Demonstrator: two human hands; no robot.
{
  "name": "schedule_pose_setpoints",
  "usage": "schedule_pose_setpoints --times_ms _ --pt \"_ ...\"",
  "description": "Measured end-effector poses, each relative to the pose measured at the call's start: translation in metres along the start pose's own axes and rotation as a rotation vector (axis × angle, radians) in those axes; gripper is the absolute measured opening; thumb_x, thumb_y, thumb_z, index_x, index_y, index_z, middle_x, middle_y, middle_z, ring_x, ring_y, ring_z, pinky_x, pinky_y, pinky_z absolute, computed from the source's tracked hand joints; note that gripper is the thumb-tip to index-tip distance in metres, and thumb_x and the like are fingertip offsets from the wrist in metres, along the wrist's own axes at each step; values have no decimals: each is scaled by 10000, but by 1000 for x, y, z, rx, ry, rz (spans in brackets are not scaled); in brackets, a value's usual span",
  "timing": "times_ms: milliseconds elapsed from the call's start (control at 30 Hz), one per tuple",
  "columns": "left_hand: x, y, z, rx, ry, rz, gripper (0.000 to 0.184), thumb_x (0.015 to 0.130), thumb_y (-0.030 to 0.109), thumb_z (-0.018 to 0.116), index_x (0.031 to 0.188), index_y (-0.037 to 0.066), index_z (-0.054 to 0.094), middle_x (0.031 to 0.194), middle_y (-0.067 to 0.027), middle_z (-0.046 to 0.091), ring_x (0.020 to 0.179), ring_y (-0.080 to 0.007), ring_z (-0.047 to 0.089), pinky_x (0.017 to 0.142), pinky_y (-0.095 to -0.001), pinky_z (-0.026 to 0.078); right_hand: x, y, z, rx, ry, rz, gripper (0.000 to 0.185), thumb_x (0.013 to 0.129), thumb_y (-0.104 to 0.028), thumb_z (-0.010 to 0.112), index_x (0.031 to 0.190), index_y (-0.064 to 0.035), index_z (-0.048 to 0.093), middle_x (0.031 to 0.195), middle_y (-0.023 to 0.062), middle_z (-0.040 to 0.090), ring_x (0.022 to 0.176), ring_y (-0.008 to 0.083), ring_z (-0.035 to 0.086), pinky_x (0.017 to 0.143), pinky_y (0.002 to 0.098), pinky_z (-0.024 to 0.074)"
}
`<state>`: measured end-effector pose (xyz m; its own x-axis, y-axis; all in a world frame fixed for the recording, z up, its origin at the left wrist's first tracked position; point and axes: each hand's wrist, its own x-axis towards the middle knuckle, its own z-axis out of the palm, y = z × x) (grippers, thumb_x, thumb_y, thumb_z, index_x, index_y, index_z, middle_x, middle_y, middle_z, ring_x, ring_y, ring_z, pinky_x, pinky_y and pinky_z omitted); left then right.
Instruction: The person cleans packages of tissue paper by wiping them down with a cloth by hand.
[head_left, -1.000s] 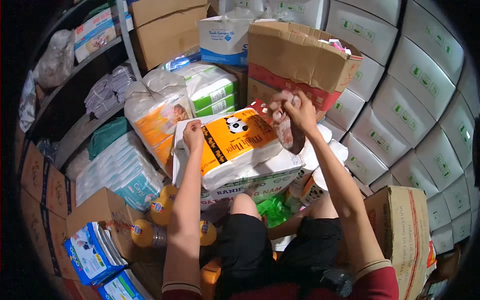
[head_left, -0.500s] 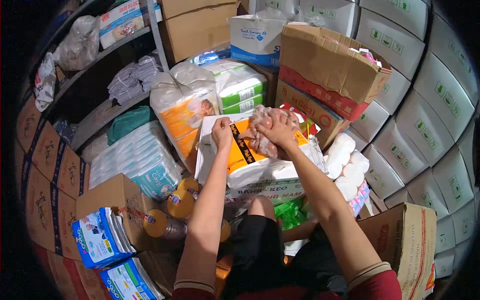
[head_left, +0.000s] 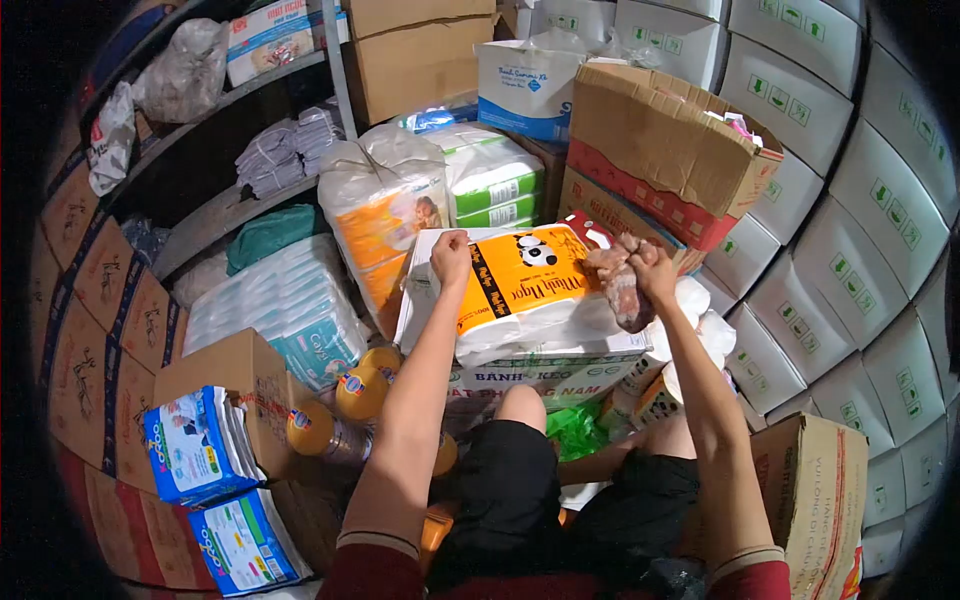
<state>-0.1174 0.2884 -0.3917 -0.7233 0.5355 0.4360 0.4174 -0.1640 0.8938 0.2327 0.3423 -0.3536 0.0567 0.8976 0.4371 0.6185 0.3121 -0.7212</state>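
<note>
An orange-and-white plastic-wrapped tissue pack (head_left: pixel 545 275), printed with a panda and a black band, lies tilted on a box in front of me. My left hand (head_left: pixel 451 258) is closed at its upper left edge and appears to grip the wrapper there. In my right hand (head_left: pixel 655 277) is a crumpled brownish-pink rag (head_left: pixel 624 290), bunched at the pack's right end. Fingers wrap over the rag's top, and part of it hangs down. Below the pack shows a printed carton (head_left: pixel 530 378).
Stacked white boxes (head_left: pixel 790 225) line the right side, with an open brown carton (head_left: pixel 665 150) beyond the pack. Plastic-wrapped packs (head_left: pixel 385 215) and yellow-lidded jars (head_left: pixel 360 392) stand at left. Blue diaper packs (head_left: pixel 195 445) sit near lower left.
My right hand has moved right with the rag, from the middle of the pack to its right end, uncovering the panda print. My left hand stays at the upper left edge.
</note>
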Motion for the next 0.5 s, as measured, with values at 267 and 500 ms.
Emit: schedule_pose_setpoints --times_ms 267,500 --pt "44 11 -15 -352 -275 -340 299 823 341 577 864 45 592 741 -20 573 689 -130 523 659 -292 426 24 -144 -9 435 -116 -360 527 766 -345 641 1183 -47 519 1071 185 618 1003 296 593 863 355 452" --pt "16 118 -59 297 -300 214 597 803 458 566 1244 75 448 1154 -225 526 1163 -391 417 996 -478 288 -2 -154 80 280 -488 -219 832 751 -573 597 1358 -57 354 1231 337 440 1150 435 450 979 418 367"
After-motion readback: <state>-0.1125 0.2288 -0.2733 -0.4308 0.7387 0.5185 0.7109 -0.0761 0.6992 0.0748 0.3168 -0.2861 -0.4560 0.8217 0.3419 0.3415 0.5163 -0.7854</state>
